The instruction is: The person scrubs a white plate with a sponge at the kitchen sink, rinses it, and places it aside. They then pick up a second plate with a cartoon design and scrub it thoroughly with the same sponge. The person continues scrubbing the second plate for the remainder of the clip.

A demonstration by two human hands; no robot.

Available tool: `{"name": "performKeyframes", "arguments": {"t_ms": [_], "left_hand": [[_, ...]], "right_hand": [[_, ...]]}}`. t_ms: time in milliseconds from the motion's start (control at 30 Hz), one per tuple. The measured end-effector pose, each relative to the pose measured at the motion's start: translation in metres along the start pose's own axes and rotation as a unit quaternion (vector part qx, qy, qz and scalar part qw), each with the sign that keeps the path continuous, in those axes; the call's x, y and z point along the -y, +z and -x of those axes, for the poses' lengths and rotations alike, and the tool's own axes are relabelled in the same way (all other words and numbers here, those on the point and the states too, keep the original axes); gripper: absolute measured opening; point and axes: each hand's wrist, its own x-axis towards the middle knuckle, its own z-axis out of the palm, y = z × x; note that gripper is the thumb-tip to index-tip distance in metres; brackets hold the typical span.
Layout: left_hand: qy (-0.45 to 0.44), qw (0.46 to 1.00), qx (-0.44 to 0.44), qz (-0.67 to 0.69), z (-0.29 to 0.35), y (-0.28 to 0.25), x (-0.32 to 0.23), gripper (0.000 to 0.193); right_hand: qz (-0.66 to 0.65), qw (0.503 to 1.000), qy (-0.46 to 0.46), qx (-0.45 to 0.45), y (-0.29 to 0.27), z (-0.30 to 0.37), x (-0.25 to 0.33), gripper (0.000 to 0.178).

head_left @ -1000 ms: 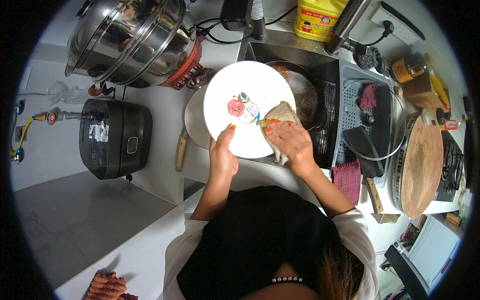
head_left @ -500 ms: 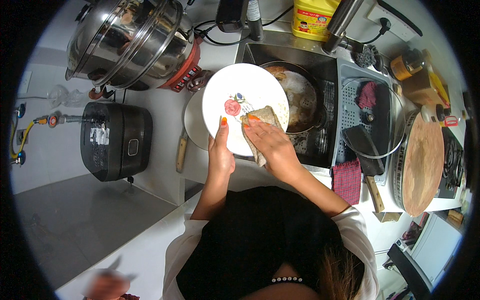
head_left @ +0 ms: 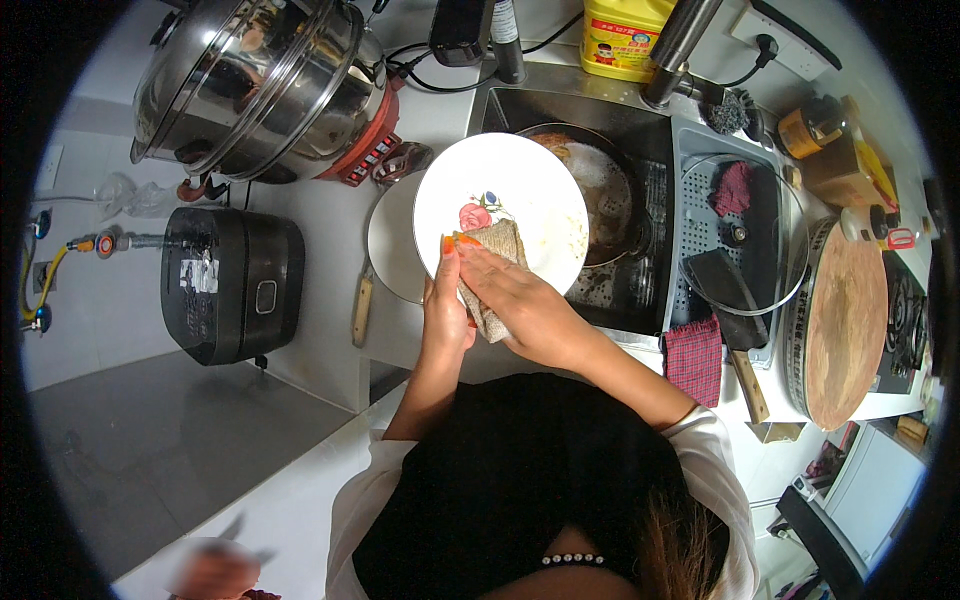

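A white plate (head_left: 540, 180) with a printed rose is tilted up over the front left of the sink. My left hand (head_left: 447, 310) grips its lower left rim, thumb on the face and the other fingers hidden behind. Pressed against the plate's lower face is a tan cloth (head_left: 503, 243), held under the fingers of my right hand (head_left: 522, 305). Small wet specks show on the plate's right side. Behind it, partly covered, another white plate or bowl (head_left: 392, 240) rests on the counter.
The sink (head_left: 655, 240) holds a dark pan (head_left: 612, 195) with murky, sudsy water. To its right are a grey drain basket (head_left: 700, 150), a glass lid, a cleaver (head_left: 735, 310) and a round chopping board (head_left: 850, 320). A knife (head_left: 363, 305), rice cooker (head_left: 235, 285) and steamer (head_left: 255, 90) stand left.
My right hand has wiped the cloth left and down across the plate, toward my left thumb. The plate has shifted slightly right.
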Motion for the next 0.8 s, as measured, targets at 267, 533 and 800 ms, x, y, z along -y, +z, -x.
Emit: {"name": "performKeyframes", "arguments": {"t_ms": [267,533,800], "left_hand": [[0.037,0.999,-0.008,0.011,-0.002,-0.003,-0.004,0.056],[-0.011,0.999,0.03,-0.005,-0.002,-0.004,-0.017,0.064],[-0.009,0.997,0.067,-0.044,-0.007,-0.017,-0.02,0.067]], "right_hand": [[0.112,0.992,-0.057,-0.02,-0.004,0.008,-0.006,0.056],[0.161,0.977,-0.1,-0.101,0.0,0.033,-0.044,0.034],[0.215,0.964,-0.102,-0.119,-0.02,0.042,-0.067,0.028]]}}
